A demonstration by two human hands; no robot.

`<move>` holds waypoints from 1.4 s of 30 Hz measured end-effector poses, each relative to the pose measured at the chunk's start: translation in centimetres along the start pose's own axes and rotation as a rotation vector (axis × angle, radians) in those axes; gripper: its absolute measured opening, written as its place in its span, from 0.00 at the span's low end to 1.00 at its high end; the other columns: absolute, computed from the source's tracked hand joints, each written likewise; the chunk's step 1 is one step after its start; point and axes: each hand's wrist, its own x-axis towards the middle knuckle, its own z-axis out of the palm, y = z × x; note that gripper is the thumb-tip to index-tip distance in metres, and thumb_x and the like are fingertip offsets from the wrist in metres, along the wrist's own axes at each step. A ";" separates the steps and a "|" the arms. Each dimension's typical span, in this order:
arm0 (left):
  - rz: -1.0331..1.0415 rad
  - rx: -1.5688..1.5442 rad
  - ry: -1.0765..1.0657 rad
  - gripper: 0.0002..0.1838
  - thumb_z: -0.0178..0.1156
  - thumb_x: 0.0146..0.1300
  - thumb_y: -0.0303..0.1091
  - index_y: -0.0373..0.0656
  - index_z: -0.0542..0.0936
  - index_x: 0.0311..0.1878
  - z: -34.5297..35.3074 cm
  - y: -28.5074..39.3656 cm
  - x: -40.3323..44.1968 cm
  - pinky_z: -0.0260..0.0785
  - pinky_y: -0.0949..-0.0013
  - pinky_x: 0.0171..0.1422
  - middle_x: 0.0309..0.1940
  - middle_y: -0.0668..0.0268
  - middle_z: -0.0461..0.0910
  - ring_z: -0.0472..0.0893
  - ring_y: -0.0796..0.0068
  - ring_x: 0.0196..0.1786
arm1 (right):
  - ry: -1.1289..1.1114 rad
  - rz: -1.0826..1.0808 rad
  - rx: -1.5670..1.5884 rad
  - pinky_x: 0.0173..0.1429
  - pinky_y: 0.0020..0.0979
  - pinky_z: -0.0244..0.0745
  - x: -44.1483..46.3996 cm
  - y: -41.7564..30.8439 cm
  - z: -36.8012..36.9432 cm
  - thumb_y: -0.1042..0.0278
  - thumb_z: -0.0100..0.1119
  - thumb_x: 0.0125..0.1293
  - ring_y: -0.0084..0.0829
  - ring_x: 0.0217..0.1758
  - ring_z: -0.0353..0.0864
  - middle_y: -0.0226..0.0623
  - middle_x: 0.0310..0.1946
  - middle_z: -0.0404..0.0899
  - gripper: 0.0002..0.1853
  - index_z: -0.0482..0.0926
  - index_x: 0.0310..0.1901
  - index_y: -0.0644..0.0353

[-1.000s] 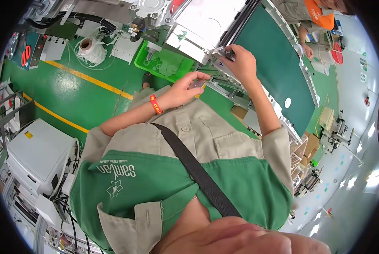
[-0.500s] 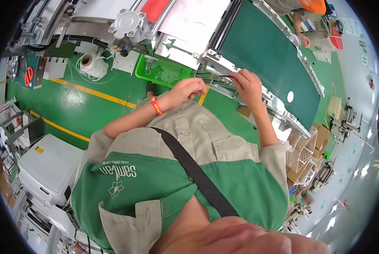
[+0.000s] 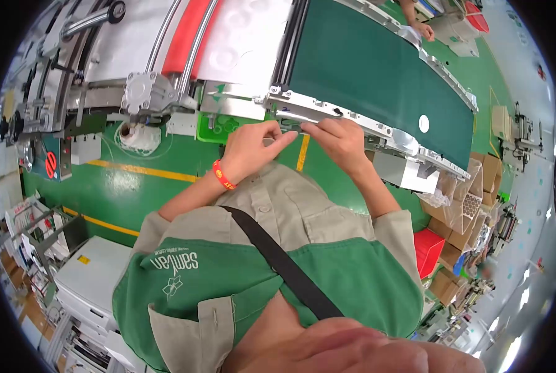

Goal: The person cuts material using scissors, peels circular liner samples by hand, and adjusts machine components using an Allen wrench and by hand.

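My left hand (image 3: 251,148), with a red and yellow wristband (image 3: 224,174), is raised in front of my shirt with curled fingers and its thumb pointing right. My right hand (image 3: 339,142) faces it, thumb and forefinger pinched together. The fingertips of both hands nearly meet at the near edge of the machine. Whatever they hold is too small to make out. Just beyond the right hand runs the metal side rail (image 3: 366,122) of a conveyor with a dark green belt (image 3: 365,68). A green bin (image 3: 208,129) sits partly hidden behind the left hand.
White film (image 3: 243,43) and a red strip (image 3: 188,37) lie on the machine at the upper left. A white disc (image 3: 424,123) rests on the belt. Another person's hand (image 3: 423,30) is beyond the conveyor. Cardboard boxes (image 3: 490,173) and a red bin (image 3: 428,252) stand right.
My hands have come closer together; the thin dark strip seen between them before no longer shows clearly. The machine and conveyor have shifted left in view, and the other person's hand has moved up and left.
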 end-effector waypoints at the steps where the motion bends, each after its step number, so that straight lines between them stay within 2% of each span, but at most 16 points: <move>1: 0.009 -0.009 -0.050 0.18 0.54 0.63 0.48 0.41 0.75 0.30 -0.6 0.9 0.1 0.62 0.73 0.25 0.16 0.69 0.76 0.75 0.77 0.20 | 0.034 -0.060 -0.005 0.26 0.25 0.66 -0.3 0.6 0.3 0.69 0.58 0.43 0.22 0.22 0.73 0.23 0.24 0.71 0.16 0.81 0.39 0.49; 2: 0.024 0.003 -0.051 0.18 0.54 0.63 0.48 0.41 0.75 0.30 -0.7 1.0 0.5 0.62 0.73 0.25 0.16 0.69 0.76 0.75 0.77 0.20 | 0.047 -0.057 -0.018 0.26 0.25 0.66 0.0 0.9 0.2 0.69 0.58 0.43 0.22 0.22 0.73 0.23 0.24 0.71 0.16 0.81 0.39 0.49; 4: 0.046 -0.619 -0.415 0.17 0.49 0.68 0.43 0.40 0.72 0.30 -0.4 0.7 1.3 0.62 0.77 0.25 0.18 0.70 0.74 0.74 0.82 0.22 | 0.149 -0.069 0.068 0.28 0.25 0.69 0.7 1.2 0.1 0.70 0.60 0.43 0.25 0.26 0.76 0.24 0.28 0.75 0.16 0.81 0.39 0.51; 6: 0.049 -0.718 -0.429 0.16 0.46 0.70 0.39 0.39 0.71 0.29 0.7 0.9 2.2 0.62 0.80 0.26 0.21 0.70 0.72 0.72 0.84 0.23 | 0.176 0.005 0.159 0.34 0.24 0.72 1.8 0.6 0.1 0.74 0.62 0.51 0.24 0.30 0.79 0.28 0.34 0.79 0.15 0.79 0.43 0.55; 8: 0.088 -0.801 -0.197 0.16 0.47 0.69 0.41 0.42 0.73 0.28 2.0 1.4 3.0 0.61 0.80 0.23 0.17 0.72 0.73 0.69 0.86 0.18 | 0.505 0.784 0.897 0.40 0.24 0.74 3.1 -1.2 0.4 0.75 0.59 0.60 0.22 0.34 0.79 0.32 0.35 0.80 0.14 0.76 0.48 0.61; 9: 0.068 -0.779 -0.154 0.15 0.48 0.68 0.41 0.41 0.74 0.30 2.8 1.3 3.4 0.62 0.79 0.22 0.18 0.72 0.73 0.69 0.86 0.18 | 0.489 0.874 1.158 0.44 0.23 0.74 3.3 -1.1 0.5 0.73 0.55 0.64 0.19 0.36 0.77 0.34 0.35 0.80 0.14 0.74 0.51 0.67; 10: 0.072 -0.780 -0.151 0.15 0.48 0.68 0.41 0.41 0.74 0.30 3.5 1.4 3.7 0.62 0.79 0.22 0.18 0.72 0.73 0.69 0.86 0.18 | 0.488 0.869 1.156 0.44 0.23 0.74 3.2 -0.4 0.5 0.73 0.55 0.64 0.19 0.36 0.77 0.34 0.35 0.80 0.14 0.74 0.51 0.67; 12: 0.117 -0.629 -0.091 0.13 0.49 0.68 0.41 0.41 0.76 0.35 4.4 1.9 4.0 0.61 0.78 0.23 0.18 0.71 0.74 0.69 0.86 0.18 | 0.149 0.859 1.235 0.43 0.22 0.74 3.1 1.9 0.6 0.72 0.56 0.64 0.18 0.35 0.77 0.32 0.34 0.79 0.14 0.74 0.50 0.69; 13: 0.144 -0.592 -0.073 0.13 0.49 0.68 0.41 0.41 0.75 0.43 4.4 2.5 3.8 0.60 0.79 0.24 0.18 0.70 0.74 0.69 0.85 0.18 | 0.130 0.874 1.253 0.40 0.20 0.73 3.4 3.4 0.9 0.72 0.54 0.65 0.17 0.33 0.77 0.30 0.32 0.77 0.14 0.74 0.50 0.68; 16: 0.086 -0.622 -0.227 0.14 0.48 0.68 0.40 0.42 0.73 0.50 3.6 2.1 2.9 0.60 0.80 0.25 0.18 0.71 0.74 0.68 0.86 0.18 | 0.220 0.832 0.809 0.34 0.20 0.71 5.5 12.3 0.6 0.68 0.50 0.67 0.17 0.29 0.76 0.29 0.27 0.76 0.12 0.77 0.47 0.64; 18: 0.081 -0.689 -0.256 0.15 0.46 0.69 0.40 0.43 0.72 0.52 3.1 1.1 2.1 0.60 0.80 0.25 0.19 0.72 0.73 0.67 0.87 0.19 | 0.435 0.645 0.299 0.35 0.30 0.72 6.7 21.6 3.0 0.65 0.54 0.63 0.27 0.27 0.78 0.37 0.28 0.81 0.15 0.78 0.49 0.60; 20: 0.016 -0.710 -0.226 0.14 0.46 0.69 0.39 0.44 0.73 0.52 2.5 0.4 1.2 0.60 0.81 0.26 0.20 0.73 0.72 0.67 0.88 0.20 | 0.311 0.797 -0.003 0.37 0.35 0.73 8.3 27.4 3.7 0.61 0.53 0.62 0.43 0.32 0.79 0.43 0.30 0.80 0.14 0.79 0.49 0.48; 23: -0.032 -0.737 -0.161 0.14 0.46 0.69 0.37 0.42 0.73 0.51 1.6 -0.2 0.2 0.60 0.82 0.27 0.21 0.72 0.72 0.67 0.88 0.21 | 0.398 0.745 -0.082 0.38 0.40 0.73 9.6 32.2 6.9 0.61 0.51 0.63 0.46 0.33 0.79 0.44 0.31 0.81 0.14 0.80 0.49 0.45; 28: -0.092 -0.797 -0.052 0.13 0.45 0.70 0.37 0.42 0.74 0.50 1.3 -1.0 -0.1 0.60 0.82 0.27 0.21 0.72 0.72 0.68 0.88 0.22 | 0.334 0.849 -0.246 0.36 0.43 0.73 9.7 31.1 8.6 0.63 0.51 0.62 0.45 0.32 0.79 0.42 0.29 0.80 0.14 0.80 0.49 0.39; 32: -0.087 -0.802 -0.065 0.13 0.45 0.70 0.37 0.41 0.74 0.50 1.4 -0.9 0.3 0.61 0.82 0.28 0.22 0.72 0.72 0.68 0.87 0.22 | 0.376 0.766 -0.291 0.34 0.43 0.72 9.3 30.7 9.5 0.65 0.51 0.62 0.46 0.30 0.77 0.40 0.27 0.77 0.17 0.78 0.52 0.37; 42: -0.058 -0.805 -0.165 0.14 0.44 0.70 0.37 0.41 0.74 0.49 1.8 -0.4 1.5 0.62 0.82 0.29 0.23 0.71 0.72 0.68 0.87 0.23 | 0.536 0.994 -0.160 0.38 0.44 0.74 11.8 28.7 11.0 0.64 0.50 0.62 0.49 0.33 0.79 0.47 0.28 0.80 0.15 0.80 0.49 0.45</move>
